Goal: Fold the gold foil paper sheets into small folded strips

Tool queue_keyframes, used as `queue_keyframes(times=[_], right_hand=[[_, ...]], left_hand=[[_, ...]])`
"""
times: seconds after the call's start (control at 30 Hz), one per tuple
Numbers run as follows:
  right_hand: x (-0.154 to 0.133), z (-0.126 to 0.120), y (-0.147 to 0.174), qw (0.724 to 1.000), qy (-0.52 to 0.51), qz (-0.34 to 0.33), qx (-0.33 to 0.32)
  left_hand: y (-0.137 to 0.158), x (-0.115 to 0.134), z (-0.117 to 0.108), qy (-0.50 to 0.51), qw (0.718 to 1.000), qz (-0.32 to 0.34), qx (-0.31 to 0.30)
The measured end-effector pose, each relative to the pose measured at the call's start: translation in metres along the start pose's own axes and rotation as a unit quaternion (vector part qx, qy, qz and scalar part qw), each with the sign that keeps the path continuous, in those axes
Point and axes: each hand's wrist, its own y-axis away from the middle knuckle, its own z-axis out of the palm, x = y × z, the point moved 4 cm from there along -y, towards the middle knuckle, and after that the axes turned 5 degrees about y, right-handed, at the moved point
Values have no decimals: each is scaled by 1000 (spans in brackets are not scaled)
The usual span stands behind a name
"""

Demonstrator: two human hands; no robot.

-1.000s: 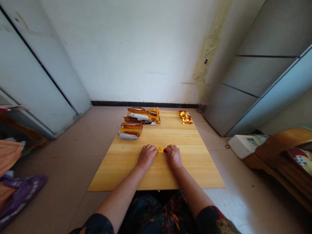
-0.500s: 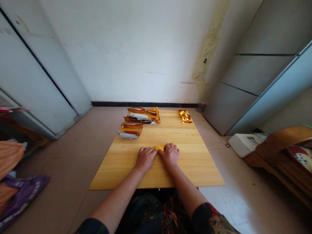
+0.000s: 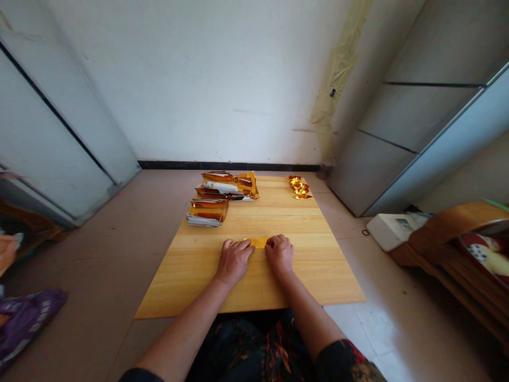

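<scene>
A small folded piece of gold foil paper (image 3: 259, 243) lies flat on the wooden table (image 3: 310, 270), between my hands. My left hand (image 3: 235, 261) presses on its left end, fingers close together and thumb along the near edge. At the right end, my right hand (image 3: 280, 255) has its fingers curled, pinching the paper. Both ends are hidden under my fingers. At the far right of the table sit several shiny folded gold foil pieces (image 3: 300, 188).
Stacks of gold foil sheets (image 3: 207, 211) with white backs stand at the table's far left, more sheets (image 3: 246, 183) behind them. Beyond is a white wall (image 3: 222, 79). A grey cabinet (image 3: 392, 138) and a white box (image 3: 392, 231) are on the right, a purple bag (image 3: 29, 323) on the left floor.
My right hand has shifted slightly right, away from my left, baring more of the gold paper's middle. The camera view has turned slightly.
</scene>
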Motion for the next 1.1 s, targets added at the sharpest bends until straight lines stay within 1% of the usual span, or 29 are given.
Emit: queue_keyframes(times=[0.2, 0.47, 0.57, 0.67, 0.77, 0.87, 0.97, 1.1], right_hand=[[5, -1, -2, 1000, -11, -2, 5], [9, -3, -1, 999, -31, -39, 16], [10, -2, -1, 998, -54, -40, 18], [8, 1, -2, 998, -46, -34, 17], [4, 2, -3, 1000, -1, -18, 25], [1, 3, -4, 999, 30, -16, 27], [3, 2, -4, 999, 20, -19, 24], [8, -1, -3, 999, -23, -29, 13]], left_hand=[[-3, -2, -1, 12, 1000, 5, -10], [-10, -7, -2, 22, 1000, 15, -7], [-12, -6, -2, 24, 1000, 20, -5], [-11, -6, -2, 24, 999, 21, -1], [-11, -7, -1, 21, 1000, 17, -6], [-12, -8, -1, 24, 1000, 13, -12], [-16, -9, -1, 39, 999, 0, -6], [-21, -10, 0, 41, 999, -20, 7]])
